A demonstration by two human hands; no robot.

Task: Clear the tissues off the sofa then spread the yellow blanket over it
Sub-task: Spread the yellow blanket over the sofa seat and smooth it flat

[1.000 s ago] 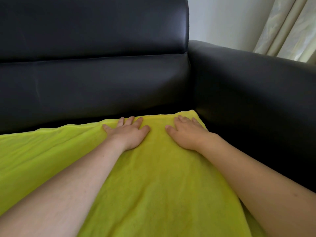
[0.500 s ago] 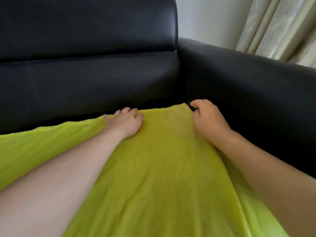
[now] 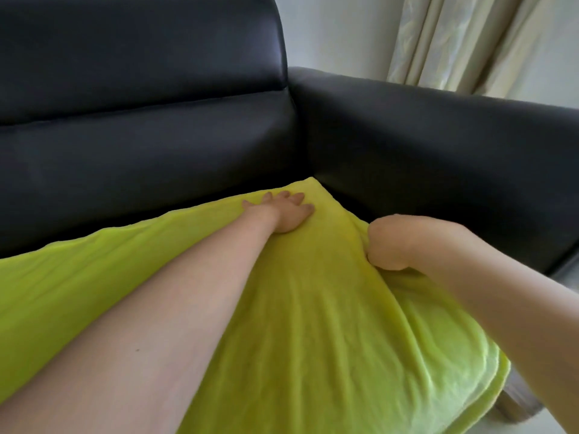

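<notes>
Under my flat left hand [image 3: 286, 214] the yellow blanket [image 3: 313, 324] looks like a soft, matt cloth with a fine, slightly fuzzy nap; it gathers into shallow ripples toward my right hand [image 3: 394, 242], whose grip is bunched on its edge. Near the lower right its folded edge catches the light and looks a little sheeny. The sofa [image 3: 141, 145] is black leather or a leather-like covering, smooth and semi-glossy, with pale highlights along the backrest and the armrest [image 3: 438, 136]. A smooth silvery metal-looking leg [image 3: 513, 405] shows below. The curtain [image 3: 463, 39] is a pale woven cloth with a faint sheen, and the wall [image 3: 338, 29] is plain and matt.
</notes>
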